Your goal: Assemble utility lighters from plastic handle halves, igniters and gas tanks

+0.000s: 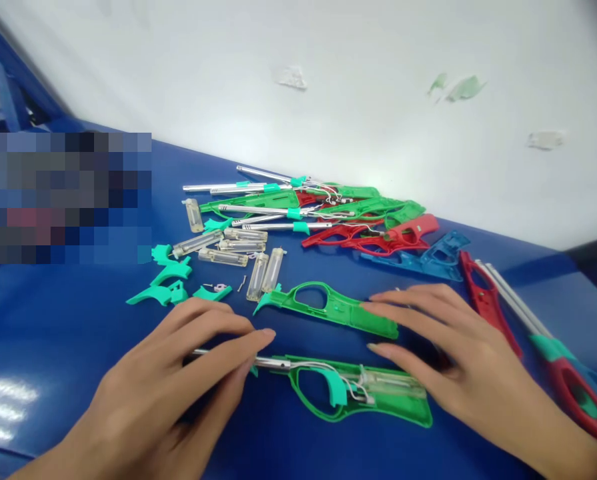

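My left hand is closed, its thumb and fingers pinched round the metal tube of a gas lighter. That tube runs into an open green lighter half-shell, which holds a teal trigger, white wires and a clear fuel tank. Just beyond lies a second green half-shell, its hollow side up. My right hand is open over that shell's right end, thumb and fingers apart. Its fingertips overlap the shell; whether they touch it I cannot tell.
Clear fuel tanks and teal triggers lie behind my left hand. Farther back are metal tubes with wires and a heap of green and red shells. Assembled red lighters rest at the right. A white wall borders the blue table.
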`<move>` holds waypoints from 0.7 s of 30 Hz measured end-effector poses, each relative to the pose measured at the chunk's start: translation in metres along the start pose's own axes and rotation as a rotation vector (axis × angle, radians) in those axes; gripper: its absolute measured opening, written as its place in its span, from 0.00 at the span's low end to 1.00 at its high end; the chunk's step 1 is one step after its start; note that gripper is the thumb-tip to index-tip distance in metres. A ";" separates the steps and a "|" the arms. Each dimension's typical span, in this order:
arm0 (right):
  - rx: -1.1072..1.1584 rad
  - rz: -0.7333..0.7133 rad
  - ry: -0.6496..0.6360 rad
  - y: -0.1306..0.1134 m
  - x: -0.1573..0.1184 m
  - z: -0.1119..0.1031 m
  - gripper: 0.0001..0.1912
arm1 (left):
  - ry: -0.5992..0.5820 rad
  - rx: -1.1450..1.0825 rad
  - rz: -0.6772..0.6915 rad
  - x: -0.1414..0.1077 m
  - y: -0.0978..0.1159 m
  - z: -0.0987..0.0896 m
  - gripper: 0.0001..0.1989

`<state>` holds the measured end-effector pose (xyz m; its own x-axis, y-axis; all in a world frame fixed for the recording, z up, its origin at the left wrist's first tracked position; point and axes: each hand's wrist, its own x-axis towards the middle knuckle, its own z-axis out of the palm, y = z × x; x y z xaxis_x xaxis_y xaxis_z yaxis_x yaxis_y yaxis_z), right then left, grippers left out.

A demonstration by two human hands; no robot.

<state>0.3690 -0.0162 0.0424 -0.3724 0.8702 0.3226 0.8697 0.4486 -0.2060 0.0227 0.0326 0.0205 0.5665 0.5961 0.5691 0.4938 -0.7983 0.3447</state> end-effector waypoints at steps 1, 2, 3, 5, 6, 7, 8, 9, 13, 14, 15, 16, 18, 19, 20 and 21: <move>-0.010 -0.027 0.011 0.001 0.000 0.001 0.15 | 0.022 -0.013 -0.013 0.003 0.001 0.000 0.18; -0.023 -0.051 0.025 0.001 0.000 0.001 0.14 | 0.032 -0.025 -0.025 0.007 0.002 -0.001 0.17; -0.037 -0.070 0.039 0.001 0.000 0.000 0.13 | 0.048 -0.030 -0.035 0.010 0.003 -0.002 0.17; -0.050 -0.090 0.057 0.001 0.001 -0.002 0.13 | 0.068 -0.032 -0.056 0.014 0.004 -0.004 0.16; -0.048 -0.092 0.067 0.001 0.001 -0.003 0.12 | 0.075 -0.033 -0.065 0.015 0.005 -0.005 0.15; -0.039 -0.087 0.077 0.001 0.002 -0.005 0.12 | 0.086 -0.030 -0.077 0.016 0.005 -0.005 0.15; -0.025 -0.067 0.095 0.000 0.002 -0.007 0.11 | 0.098 -0.026 -0.087 0.015 0.006 -0.006 0.15; -0.010 -0.034 0.119 -0.002 0.003 -0.009 0.10 | 0.108 -0.020 -0.095 0.014 0.007 -0.006 0.16; 0.107 0.123 0.156 -0.010 0.002 -0.019 0.08 | 0.080 0.037 -0.102 0.008 0.008 -0.005 0.25; 0.132 0.135 0.152 -0.012 0.001 -0.021 0.09 | 0.075 0.037 -0.096 0.006 0.008 -0.005 0.26; 0.146 0.134 0.150 -0.014 0.000 -0.022 0.09 | 0.072 0.032 -0.083 0.005 0.008 -0.006 0.26; 0.153 0.133 0.153 -0.016 -0.002 -0.023 0.09 | 0.071 0.020 -0.063 0.004 0.008 -0.006 0.25; 0.160 0.146 0.149 -0.018 -0.007 -0.022 0.09 | 0.070 -0.003 -0.015 0.001 0.006 -0.006 0.20; 0.172 0.168 0.139 -0.019 -0.010 -0.021 0.09 | 0.059 -0.008 0.006 0.000 0.005 -0.007 0.19; 0.190 0.195 0.123 -0.019 -0.013 -0.020 0.10 | 0.043 -0.006 0.015 0.000 0.004 -0.007 0.18; 0.209 0.222 0.105 -0.019 -0.015 -0.019 0.10 | 0.022 -0.003 0.020 0.000 0.003 -0.007 0.19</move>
<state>0.3639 -0.0420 0.0587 -0.1357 0.9306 0.3398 0.8365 0.2914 -0.4640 0.0197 0.0291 0.0265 0.5611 0.5782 0.5923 0.4808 -0.8101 0.3354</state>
